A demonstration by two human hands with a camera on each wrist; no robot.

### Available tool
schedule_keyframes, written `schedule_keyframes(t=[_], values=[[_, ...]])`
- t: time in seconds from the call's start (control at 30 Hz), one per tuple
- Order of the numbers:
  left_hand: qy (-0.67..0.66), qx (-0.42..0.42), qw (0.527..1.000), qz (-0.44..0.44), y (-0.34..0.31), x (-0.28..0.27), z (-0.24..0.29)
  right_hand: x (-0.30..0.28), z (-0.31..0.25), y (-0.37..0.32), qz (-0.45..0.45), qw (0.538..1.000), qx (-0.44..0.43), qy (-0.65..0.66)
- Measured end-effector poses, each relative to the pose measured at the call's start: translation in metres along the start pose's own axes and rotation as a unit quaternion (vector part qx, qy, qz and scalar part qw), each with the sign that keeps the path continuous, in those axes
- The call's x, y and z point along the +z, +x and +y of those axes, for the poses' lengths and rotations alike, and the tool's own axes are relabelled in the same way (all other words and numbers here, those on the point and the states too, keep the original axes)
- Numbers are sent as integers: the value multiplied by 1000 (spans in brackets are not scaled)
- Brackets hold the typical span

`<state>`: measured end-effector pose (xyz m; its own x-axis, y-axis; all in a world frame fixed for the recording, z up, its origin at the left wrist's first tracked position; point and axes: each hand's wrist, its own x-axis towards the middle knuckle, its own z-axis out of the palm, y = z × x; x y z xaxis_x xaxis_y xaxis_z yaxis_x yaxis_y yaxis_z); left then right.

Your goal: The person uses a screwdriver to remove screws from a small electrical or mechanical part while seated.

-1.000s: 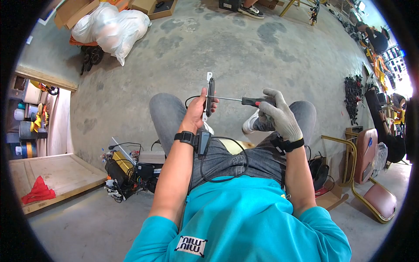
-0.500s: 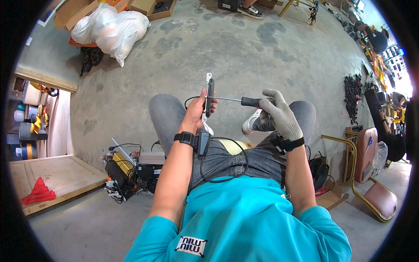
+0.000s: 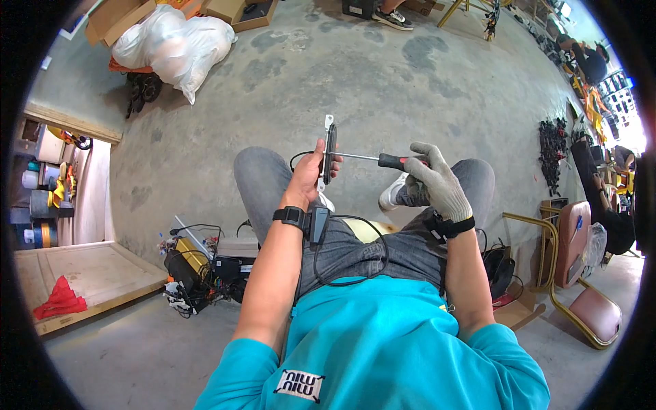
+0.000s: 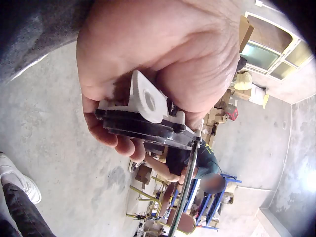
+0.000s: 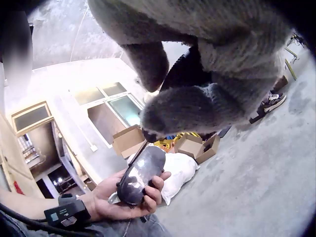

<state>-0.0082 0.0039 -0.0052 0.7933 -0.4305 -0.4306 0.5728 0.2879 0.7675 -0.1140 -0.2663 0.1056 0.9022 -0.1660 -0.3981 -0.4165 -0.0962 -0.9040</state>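
In the head view my bare left hand [image 3: 307,178] grips an oblong black and white device [image 3: 331,147] above my lap, with its pale mounting tabs at both ends. A thin cable leaves its left side. My right hand [image 3: 441,186], in a grey knit glove, holds a screwdriver [image 3: 391,161] by its black and red handle. The shaft runs level to the device, and its tip meets the edge screw spot near my left thumb, as the left wrist view shows with the steel shaft [image 4: 185,195]. Gloved fingers [image 5: 187,111] hide most of the handle in the right wrist view.
A heap of cables and electronics [image 3: 205,266] lies on the floor at left, near a low wooden panel [image 3: 89,273] with a red cloth. A folding chair [image 3: 574,239] is at right. White bags [image 3: 174,48] and cardboard boxes stand farther off.
The gloved fingers shift round the screwdriver handle, and its red part shows differently. The left hand and the device stay nearly in place.
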Motion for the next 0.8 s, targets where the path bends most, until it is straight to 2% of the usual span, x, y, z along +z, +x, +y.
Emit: schedule_keyframes(t=[0.07, 0.13, 0.33, 0.43, 0.57, 0.63, 0.8], values=[[4, 0, 1000, -3, 0, -1, -1, 1, 0, -1, 9, 1000, -8, -6], [13, 0, 1000, -4, 1, -1, -1, 1, -1, -2, 16, 998, -50, -30], [4, 5, 1000, 2, -1, 0, 0, 0, 0, -2, -5, 1000, -16, 9], [8, 8, 1000, 7, -1, 0, -2, 1, 3, -2, 8, 998, -53, -20], [8, 9, 1000, 0, 1, -3, -5, -1, 0, -4, 11, 998, -51, -27], [5, 2, 1000, -1, 2, -2, -2, -2, -2, -1, -5, 1000, -5, 14], [5, 7, 1000, 6, -1, 1, -2, 2, 1, -3, 2, 999, -34, -2]])
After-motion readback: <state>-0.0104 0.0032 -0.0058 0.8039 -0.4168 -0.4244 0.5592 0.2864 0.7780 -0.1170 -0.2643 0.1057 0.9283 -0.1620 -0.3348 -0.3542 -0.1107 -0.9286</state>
